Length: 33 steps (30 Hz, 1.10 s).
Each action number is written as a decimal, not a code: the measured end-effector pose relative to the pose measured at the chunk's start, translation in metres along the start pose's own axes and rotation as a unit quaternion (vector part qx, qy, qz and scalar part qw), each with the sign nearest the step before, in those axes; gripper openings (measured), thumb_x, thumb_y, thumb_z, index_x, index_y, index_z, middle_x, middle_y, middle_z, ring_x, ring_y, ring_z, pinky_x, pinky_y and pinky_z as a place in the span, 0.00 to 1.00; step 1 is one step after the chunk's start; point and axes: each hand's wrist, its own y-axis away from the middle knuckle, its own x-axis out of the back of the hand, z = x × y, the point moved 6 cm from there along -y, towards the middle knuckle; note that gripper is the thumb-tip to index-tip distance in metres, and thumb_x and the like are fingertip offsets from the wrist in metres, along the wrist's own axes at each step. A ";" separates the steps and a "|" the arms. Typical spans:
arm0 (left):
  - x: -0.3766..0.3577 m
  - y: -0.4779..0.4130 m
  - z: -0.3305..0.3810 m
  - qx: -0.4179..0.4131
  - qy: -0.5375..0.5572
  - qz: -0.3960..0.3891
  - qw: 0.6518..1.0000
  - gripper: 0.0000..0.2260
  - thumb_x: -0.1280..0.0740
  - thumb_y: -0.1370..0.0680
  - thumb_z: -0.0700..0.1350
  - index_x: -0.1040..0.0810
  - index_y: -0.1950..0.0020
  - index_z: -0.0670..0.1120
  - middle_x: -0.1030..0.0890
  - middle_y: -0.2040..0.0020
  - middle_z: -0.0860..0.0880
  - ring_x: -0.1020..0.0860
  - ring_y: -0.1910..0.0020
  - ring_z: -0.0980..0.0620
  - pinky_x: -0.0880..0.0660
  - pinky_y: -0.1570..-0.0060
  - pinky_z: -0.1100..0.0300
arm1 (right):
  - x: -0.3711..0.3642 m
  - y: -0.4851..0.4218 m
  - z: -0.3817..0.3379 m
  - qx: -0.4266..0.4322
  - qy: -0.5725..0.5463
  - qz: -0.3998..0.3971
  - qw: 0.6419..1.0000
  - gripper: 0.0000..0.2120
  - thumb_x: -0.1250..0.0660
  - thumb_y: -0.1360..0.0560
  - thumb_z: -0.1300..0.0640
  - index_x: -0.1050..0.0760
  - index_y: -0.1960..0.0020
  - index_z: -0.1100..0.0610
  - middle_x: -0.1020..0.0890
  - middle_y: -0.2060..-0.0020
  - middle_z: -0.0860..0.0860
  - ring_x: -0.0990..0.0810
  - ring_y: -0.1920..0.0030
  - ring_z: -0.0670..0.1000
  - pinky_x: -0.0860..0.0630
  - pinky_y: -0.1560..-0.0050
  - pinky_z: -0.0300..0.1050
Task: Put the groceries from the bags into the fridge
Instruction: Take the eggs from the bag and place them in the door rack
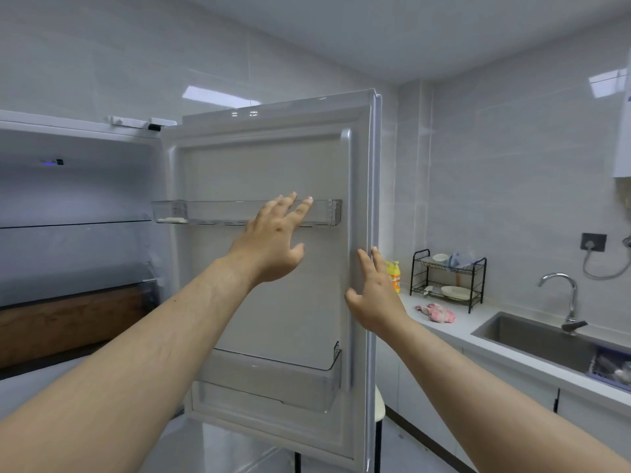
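Note:
The white fridge door (273, 288) stands swung open in front of me, its inner side facing me. The fridge's lit compartment (75, 196) shows at the left with a glass shelf (68, 224). My left hand (273, 240) is spread flat with straight fingers over the door's inner panel, fingertips at the clear upper door bin (218, 213). My right hand (372, 295) has straight fingers against the door's outer edge. Neither hand holds anything. No bags or groceries are in view.
A clear lower door bin (273, 380) sits near the door's bottom. To the right, a grey counter (461, 332) carries a black dish rack (447, 279), an orange-yellow bottle (394, 276), a pink cloth (437, 313), and a steel sink (536, 339) with a tap (563, 295).

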 end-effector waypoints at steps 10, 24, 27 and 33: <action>0.011 0.005 -0.009 -0.056 0.069 0.048 0.995 0.30 0.38 0.23 0.51 0.42 0.22 0.51 0.43 0.22 0.47 0.46 0.23 0.46 0.46 0.26 0.51 | 0.007 0.013 -0.012 -0.033 0.047 0.002 0.998 0.36 0.37 0.24 0.57 0.49 0.20 0.51 0.51 0.20 0.50 0.51 0.21 0.50 0.48 0.24 0.46; -0.122 0.066 0.103 -0.194 0.275 -0.168 0.927 0.19 0.36 0.21 0.51 0.28 0.31 0.52 0.26 0.32 0.55 0.30 0.34 0.56 0.31 0.35 0.57 | 0.101 0.172 0.062 -0.216 0.128 0.072 0.965 0.19 0.35 0.22 0.53 0.27 0.31 0.51 0.22 0.37 0.46 0.24 0.40 0.44 0.26 0.36 0.45; -0.142 0.079 0.148 -0.211 0.314 -0.205 0.903 0.20 0.37 0.21 0.51 0.30 0.29 0.52 0.28 0.31 0.56 0.30 0.34 0.56 0.33 0.37 0.59 | 0.129 0.220 0.074 -0.271 0.150 0.101 0.946 0.20 0.35 0.21 0.54 0.28 0.30 0.51 0.23 0.36 0.46 0.25 0.37 0.45 0.27 0.35 0.43; -0.162 0.101 0.248 -0.231 0.405 -0.256 0.847 0.18 0.36 0.21 0.50 0.28 0.31 0.53 0.27 0.33 0.56 0.30 0.41 0.58 0.33 0.43 0.61 | 0.199 0.304 0.093 -0.358 0.174 0.182 0.899 0.20 0.35 0.21 0.55 0.29 0.29 0.50 0.24 0.35 0.44 0.26 0.36 0.45 0.28 0.33 0.45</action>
